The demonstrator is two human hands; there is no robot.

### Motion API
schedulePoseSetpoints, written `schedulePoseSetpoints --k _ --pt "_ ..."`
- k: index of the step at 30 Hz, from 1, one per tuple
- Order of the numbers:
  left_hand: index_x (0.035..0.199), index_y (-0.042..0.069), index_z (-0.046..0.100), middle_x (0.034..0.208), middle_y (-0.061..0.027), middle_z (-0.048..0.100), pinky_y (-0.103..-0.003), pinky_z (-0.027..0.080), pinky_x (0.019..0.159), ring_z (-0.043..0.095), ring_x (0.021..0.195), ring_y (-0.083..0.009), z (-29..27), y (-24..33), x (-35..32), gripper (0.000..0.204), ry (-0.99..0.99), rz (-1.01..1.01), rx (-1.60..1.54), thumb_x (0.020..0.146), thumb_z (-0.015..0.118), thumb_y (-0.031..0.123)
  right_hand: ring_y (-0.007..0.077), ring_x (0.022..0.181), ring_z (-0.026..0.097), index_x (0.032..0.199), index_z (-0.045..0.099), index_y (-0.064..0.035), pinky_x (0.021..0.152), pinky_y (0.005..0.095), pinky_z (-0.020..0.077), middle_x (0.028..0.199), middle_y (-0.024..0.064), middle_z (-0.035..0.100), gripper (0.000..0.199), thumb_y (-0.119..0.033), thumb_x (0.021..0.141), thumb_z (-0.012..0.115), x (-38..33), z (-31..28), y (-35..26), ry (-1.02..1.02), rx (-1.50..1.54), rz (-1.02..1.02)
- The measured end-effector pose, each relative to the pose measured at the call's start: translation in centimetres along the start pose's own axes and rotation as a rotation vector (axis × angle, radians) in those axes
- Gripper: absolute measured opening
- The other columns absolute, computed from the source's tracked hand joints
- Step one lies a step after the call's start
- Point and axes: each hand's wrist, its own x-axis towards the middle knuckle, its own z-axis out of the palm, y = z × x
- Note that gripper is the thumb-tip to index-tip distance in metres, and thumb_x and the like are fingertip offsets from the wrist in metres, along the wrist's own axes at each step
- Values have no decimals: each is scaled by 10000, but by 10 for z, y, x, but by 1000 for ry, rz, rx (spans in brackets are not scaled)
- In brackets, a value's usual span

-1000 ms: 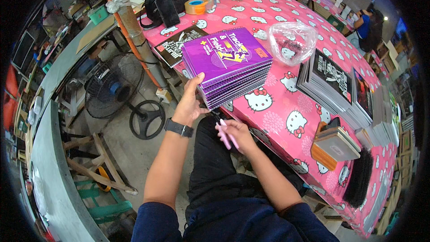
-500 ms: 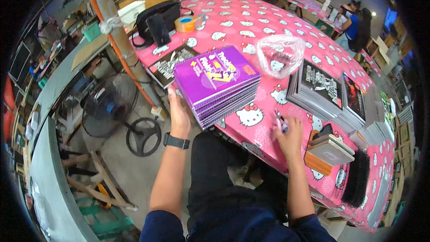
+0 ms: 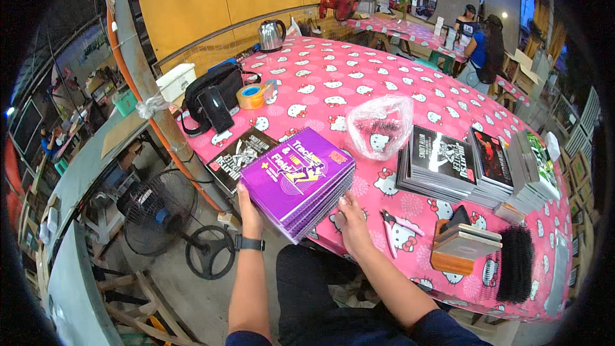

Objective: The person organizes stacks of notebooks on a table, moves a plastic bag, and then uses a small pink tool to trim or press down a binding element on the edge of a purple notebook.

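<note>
A stack of purple-covered spiral notebooks (image 3: 298,170) sits at the near left edge of the table, its lower corner jutting over the edge. My left hand (image 3: 251,213), with a dark watch on its wrist, holds the stack along its left side; some fingers are hidden there. At the stack's right side is my right hand (image 3: 355,225), its fingers loosely bent and parted, fingertips close to the page edges. To the right of that hand, pink-handled cutting pliers (image 3: 398,230) lie on the tablecloth with jaws pointing away. Behind the purple stack lies a black-covered notebook (image 3: 240,154), partly covered.
A clear plastic bag (image 3: 379,128) holds dark coils. Stacks of black-covered notebooks (image 3: 439,160) stand at the right, near a wooden holder (image 3: 455,256) and black spiral coils (image 3: 516,263). Tape (image 3: 252,96) and a black bag (image 3: 214,93) sit far left; a fan (image 3: 160,211) stands left.
My right hand has let go of the cutting pliers, leaving them on the table, and moved left to the purple stack. My left hand stays at the stack's left side. The view has tilted up.
</note>
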Motion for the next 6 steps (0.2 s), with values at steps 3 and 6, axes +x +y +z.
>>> schedulePoseSetpoints --k 3,6 --pt "1268 51 380 1244 -100 447 -370 341 970 425 1139 -216 26 28 -26 562 116 -83 -2 931 334 499 159 1202 359 1334 279 -8 1003 334 266 1335 71 366 594 -291 871 521 8 -7 -3 -91 31 -62" --pt "1390 137 185 1364 -115 311 -445 310 997 347 1224 -283 31 44 -38 679 -9 -276 -237 891 390 549 189 1233 340 1332 289 -12 1017 356 248 1341 77 363 598 -308 867 521 9 -12 -1 -128 -27 -44"
